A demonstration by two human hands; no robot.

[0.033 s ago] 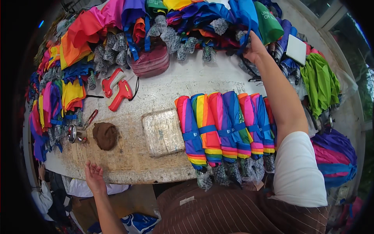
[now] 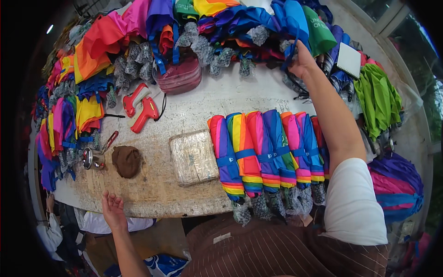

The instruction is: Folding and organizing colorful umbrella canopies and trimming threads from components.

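Note:
My right hand (image 2: pixel 302 61) reaches to the far right of the table and is closed at the lower end of a folded blue umbrella (image 2: pixel 296 23), by its hanging strap and bubble-wrapped handle. Its fingertips are partly hidden. At the near left edge my left hand (image 2: pixel 114 211) is raised, palm up, with loosely curled fingers and nothing in it. Rolled rainbow umbrellas (image 2: pixel 242 154) lie side by side near my body, bound by blue straps, their wrapped handles toward me. Beside them sits a flat block (image 2: pixel 193 157) covered in clear tape.
Umbrellas in many colours (image 2: pixel 94 64) pile along the far and left edges. On the table are two red tagging guns (image 2: pixel 144 115), a brown cloth bundle (image 2: pixel 126 161), a metal cup (image 2: pixel 91 159) and a dark red clear-sided pouch (image 2: pixel 179 76). A white notepad (image 2: pixel 349 60) and a green umbrella (image 2: pixel 378 99) lie right.
The view has shifted very slightly. Both hands keep their places, the right at the blue umbrella and the left held up near the table edge.

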